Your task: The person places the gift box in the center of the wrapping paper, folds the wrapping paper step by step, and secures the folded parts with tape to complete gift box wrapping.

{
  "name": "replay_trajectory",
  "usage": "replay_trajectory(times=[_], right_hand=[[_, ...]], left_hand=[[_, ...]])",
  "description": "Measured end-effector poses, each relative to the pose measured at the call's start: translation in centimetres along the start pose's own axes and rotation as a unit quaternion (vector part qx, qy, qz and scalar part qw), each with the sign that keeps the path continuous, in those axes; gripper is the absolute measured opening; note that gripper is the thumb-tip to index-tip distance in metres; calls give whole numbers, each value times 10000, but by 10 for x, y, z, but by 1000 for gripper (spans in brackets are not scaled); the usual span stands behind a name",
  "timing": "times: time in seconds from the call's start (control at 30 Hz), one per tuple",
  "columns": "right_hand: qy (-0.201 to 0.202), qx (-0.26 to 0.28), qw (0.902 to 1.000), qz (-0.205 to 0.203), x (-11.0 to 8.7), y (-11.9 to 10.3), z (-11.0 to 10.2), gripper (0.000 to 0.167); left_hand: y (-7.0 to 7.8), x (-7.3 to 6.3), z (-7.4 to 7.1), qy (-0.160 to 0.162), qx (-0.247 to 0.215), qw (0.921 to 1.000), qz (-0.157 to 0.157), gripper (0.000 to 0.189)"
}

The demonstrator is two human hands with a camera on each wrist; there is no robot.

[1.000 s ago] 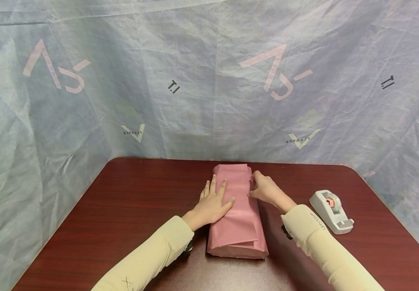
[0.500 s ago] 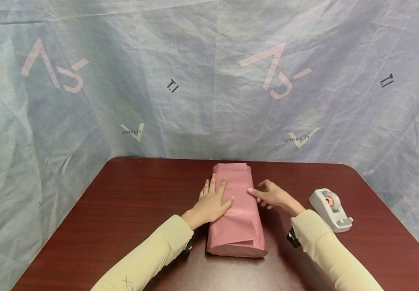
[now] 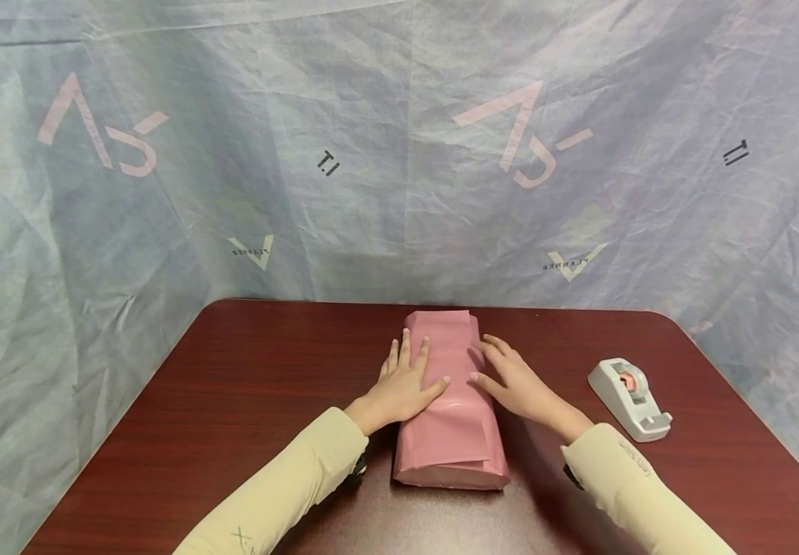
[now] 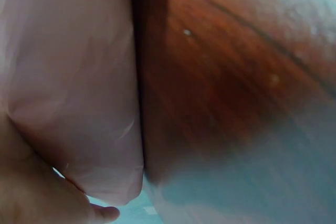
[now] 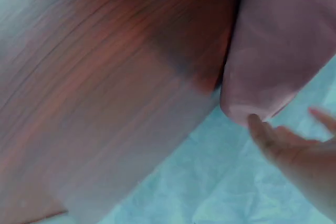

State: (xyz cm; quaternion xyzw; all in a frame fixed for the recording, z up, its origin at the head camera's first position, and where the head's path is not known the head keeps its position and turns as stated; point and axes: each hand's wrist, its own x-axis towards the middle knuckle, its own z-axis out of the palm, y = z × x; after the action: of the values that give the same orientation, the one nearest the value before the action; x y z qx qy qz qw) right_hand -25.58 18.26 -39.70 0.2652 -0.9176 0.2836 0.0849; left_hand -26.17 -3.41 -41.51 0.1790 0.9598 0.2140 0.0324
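A long package wrapped in pink paper [image 3: 451, 432] lies lengthwise on the table in the head view, its near end showing a loose, slightly lifted paper edge. My left hand [image 3: 402, 388] rests on its left side and top with the fingers spread. At the right edge of the package is my right hand [image 3: 518, 383], fingers extended and thumb tip over the paper. In the left wrist view the pink package [image 4: 79, 77] fills the left side, with part of the left hand [image 4: 42, 182] below it. The right wrist view shows the right hand [image 5: 299, 153] by the package's end [image 5: 273, 66].
A white tape dispenser [image 3: 629, 401] with a roll of tape stands on the dark red wooden table [image 3: 267, 370], right of the right forearm. Behind the table hangs a grey printed cloth [image 3: 371, 216].
My right hand has let go of the paper's right edge, drawn back slightly, then come to the package with fingers straightened. The left hand has stayed in place.
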Motion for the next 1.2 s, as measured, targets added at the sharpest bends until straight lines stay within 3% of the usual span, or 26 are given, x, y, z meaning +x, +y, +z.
replay_trajectory(times=[0.17,0.33,0.47,0.57,0.7,0.83,1.0,1.2], right_hand=[[-380,-151,9968,-682,-19,-3,-4,48],[-423,-479,9930,-993,-29,-1,0,51],[-328,-515,9940,-913,-32,0,5,51],[-224,-547,9943,-887,-33,1,8,53],[138,-921,9885,-1193,-32,1,13,58],[524,-1462,9763,-1504,-31,2,19,62],[733,-1803,9681,-1575,-29,1,22,60],[733,-1904,9668,-1538,-28,1,21,68]], left_hand=[[-1,0,2,219,195,9993,246,76],[-3,0,2,417,721,9913,1020,66],[-8,-5,-4,35,1028,9816,1609,66],[-11,-9,-9,-331,1077,9764,1842,71],[-12,-13,-11,-404,1080,9735,1975,78],[-9,-15,-8,-140,1329,9706,2003,82],[-5,-16,-4,159,1639,9659,1999,82],[-7,-14,-7,-300,1532,9655,2084,96]])
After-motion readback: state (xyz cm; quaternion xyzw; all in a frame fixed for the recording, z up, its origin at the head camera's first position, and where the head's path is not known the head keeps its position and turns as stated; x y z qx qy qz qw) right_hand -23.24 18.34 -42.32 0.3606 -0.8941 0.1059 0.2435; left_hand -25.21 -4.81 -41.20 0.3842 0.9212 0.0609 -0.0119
